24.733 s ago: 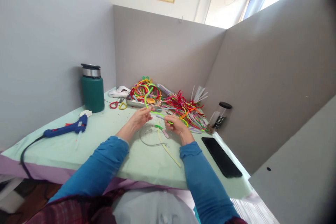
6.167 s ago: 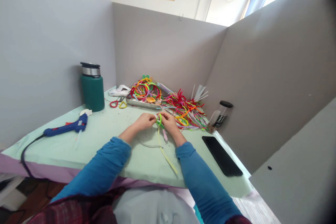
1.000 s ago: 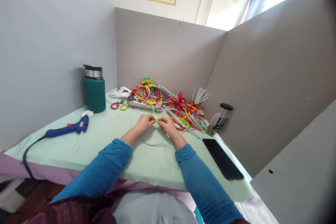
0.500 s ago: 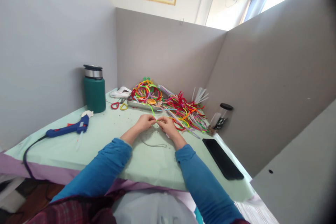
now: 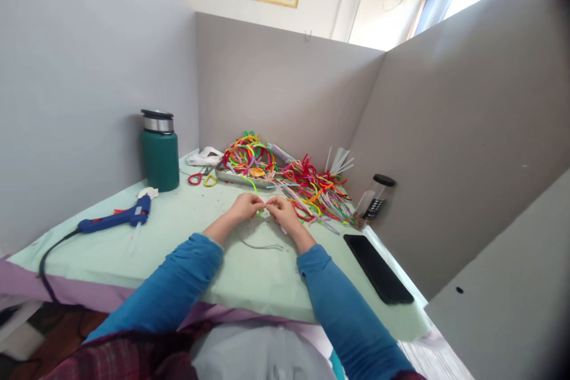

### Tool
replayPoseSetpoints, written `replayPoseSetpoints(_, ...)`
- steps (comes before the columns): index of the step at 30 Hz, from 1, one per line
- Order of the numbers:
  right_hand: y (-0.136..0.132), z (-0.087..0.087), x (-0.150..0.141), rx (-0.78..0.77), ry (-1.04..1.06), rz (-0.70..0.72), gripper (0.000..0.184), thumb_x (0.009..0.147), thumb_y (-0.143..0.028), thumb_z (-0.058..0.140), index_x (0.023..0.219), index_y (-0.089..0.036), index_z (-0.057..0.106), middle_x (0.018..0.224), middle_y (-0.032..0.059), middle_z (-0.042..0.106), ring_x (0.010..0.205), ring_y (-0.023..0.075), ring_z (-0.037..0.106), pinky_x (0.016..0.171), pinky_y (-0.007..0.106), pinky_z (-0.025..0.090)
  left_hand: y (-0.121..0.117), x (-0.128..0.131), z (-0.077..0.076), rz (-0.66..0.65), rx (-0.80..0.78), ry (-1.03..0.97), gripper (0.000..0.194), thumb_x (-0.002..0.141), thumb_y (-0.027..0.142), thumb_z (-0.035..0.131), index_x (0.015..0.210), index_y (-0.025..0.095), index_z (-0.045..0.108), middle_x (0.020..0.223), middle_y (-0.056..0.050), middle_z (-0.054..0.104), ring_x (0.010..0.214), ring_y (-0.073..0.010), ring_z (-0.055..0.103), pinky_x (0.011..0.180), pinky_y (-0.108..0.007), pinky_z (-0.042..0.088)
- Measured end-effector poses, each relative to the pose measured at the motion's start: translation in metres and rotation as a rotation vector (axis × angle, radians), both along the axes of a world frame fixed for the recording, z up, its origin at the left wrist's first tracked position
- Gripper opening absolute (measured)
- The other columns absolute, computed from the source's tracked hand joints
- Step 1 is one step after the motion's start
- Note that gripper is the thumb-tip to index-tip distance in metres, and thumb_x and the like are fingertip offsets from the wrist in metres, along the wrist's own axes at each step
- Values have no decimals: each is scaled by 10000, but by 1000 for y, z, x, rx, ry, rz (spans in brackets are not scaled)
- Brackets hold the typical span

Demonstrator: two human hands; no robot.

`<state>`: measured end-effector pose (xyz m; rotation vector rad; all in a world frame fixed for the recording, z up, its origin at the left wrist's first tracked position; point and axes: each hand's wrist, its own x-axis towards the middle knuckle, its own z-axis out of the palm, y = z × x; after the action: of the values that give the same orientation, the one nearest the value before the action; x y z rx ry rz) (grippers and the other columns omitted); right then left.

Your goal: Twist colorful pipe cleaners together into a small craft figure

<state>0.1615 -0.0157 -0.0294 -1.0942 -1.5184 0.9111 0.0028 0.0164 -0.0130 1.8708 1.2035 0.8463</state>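
A bright green pipe cleaner (image 5: 252, 181) rises from between the pinched fingers of my left hand (image 5: 246, 206), its upper end curving left in front of the tray. Fingertip to fingertip with it, my right hand (image 5: 282, 211) is also closed in a pinch at the lower part of the pipe cleaner. Whatever lies right between the fingertips is mostly hidden. Below both hands, a thin grey wire (image 5: 260, 246) lies curved on the pale green table cover (image 5: 262, 285).
Behind the hands stand a metal tray (image 5: 231, 178) of coloured pipe cleaners and a loose heap (image 5: 312, 181) of more. Scissors (image 5: 202, 179), a green bottle (image 5: 160, 157) and a blue glue gun (image 5: 118, 218) are left; a black phone (image 5: 378, 269) and a clear jar (image 5: 376, 197) right.
The green pipe cleaner's upper end has tipped to the left, and a bit of green now shows under my left fingers. Both hands stay in nearly the same place.
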Motion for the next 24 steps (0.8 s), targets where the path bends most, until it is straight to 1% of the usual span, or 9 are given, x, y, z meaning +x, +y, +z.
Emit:
replayPoseSetpoints(5, -2, 1, 1, 40, -2, 14, 181, 718, -336, 608, 797, -177, 572, 500, -63, 443, 442, 92, 361, 439, 222, 254, -3, -1, 2, -70, -141, -161, 239, 711, 353, 635, 657, 124, 594, 385, 45, 448, 349, -71, 367, 400, -215, 263)
replayPoseSetpoints(11, -4, 3, 0, 42, -13, 4, 181, 715, -334, 602, 807, -179, 577, 492, -62, 448, 443, 95, 351, 451, 225, 260, -5, -1, 2, -128, -232, -263, 302, 700, 392, 677, 642, 104, 607, 386, 32, 447, 343, -60, 354, 393, -216, 268)
replayPoseSetpoints(13, -4, 5, 0, 44, -22, -7, 180, 710, -328, 604, 805, -177, 581, 491, -60, 452, 445, 96, 355, 455, 226, 264, -4, 0, 1, -129, -238, -269, 288, 708, 374, 675, 652, 98, 614, 401, 21, 468, 354, -62, 372, 400, -216, 293)
replayPoseSetpoints(17, -5, 6, -1, 53, -51, -43, 184, 713, -331, 598, 808, -174, 594, 494, -56, 453, 453, 101, 367, 458, 229, 271, -3, 1, -1, -87, -222, -250, 252, 722, 345, 670, 678, 106, 605, 434, 15, 501, 368, -67, 400, 402, -215, 318)
replayPoseSetpoints(21, -3, 4, -1, 60, -75, -60, 205, 718, -339, 586, 834, -171, 612, 498, -53, 451, 458, 106, 370, 457, 231, 270, -1, 2, -4, -64, -182, -250, 259, 723, 365, 675, 701, 130, 568, 515, 6, 570, 344, -54, 379, 371, -213, 262)
replayPoseSetpoints(22, -2, 3, -1, 61, -79, -59, 209, 718, -340, 585, 837, -170, 617, 496, -53, 448, 458, 106, 368, 457, 231, 268, 0, 2, -5, -55, -180, -247, 264, 721, 372, 679, 703, 135, 562, 514, 10, 568, 339, -52, 373, 368, -212, 249)
replayPoseSetpoints(24, -1, 1, 0, 63, -83, -58, 218, 721, -343, 581, 845, -170, 626, 494, -53, 442, 459, 107, 366, 457, 231, 266, 2, 2, -6, -27, -180, -230, 267, 722, 381, 684, 707, 144, 561, 451, 37, 512, 333, -55, 360, 370, -207, 229)
